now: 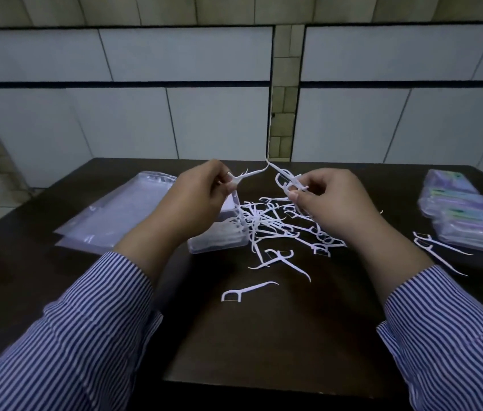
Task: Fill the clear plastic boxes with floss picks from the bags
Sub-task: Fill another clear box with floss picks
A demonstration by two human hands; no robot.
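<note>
A person in a striped shirt is sorting floss picks at a dark table (264, 336), both hands raised just above a loose heap of picks (281, 225). The left hand (201, 197) is pinching a small bunch of picks (244, 175) between thumb and fingertips, their pointed tails aiming up and to the right. The right hand (332, 200) is curling its fingers round another bunch (289, 180), bow ends toward the palm and tails pointing up and left, so the two bunches are nearly meeting tip to tip over the far edge of the heap.

The clear plastic box (219, 240) is sitting directly below the left hand and partly hidden by that wrist; it is lying with its long side running left to right, its lid seemingly standing open at the far side (hard to be sure behind the hand), and some picks are already lying lengthwise inside. The heap is touching the box's right end. The left hand is plainly the nearer to the box, so picks in either hand will probably need turning flat and parallel to the box's long side before going down and toward the person.

Flat clear bags (121, 212) are lying left of the box, a stack of packaged boxes (465, 212) is resting at the far right, and single picks (246, 292) are lying scattered nearer the person.
</note>
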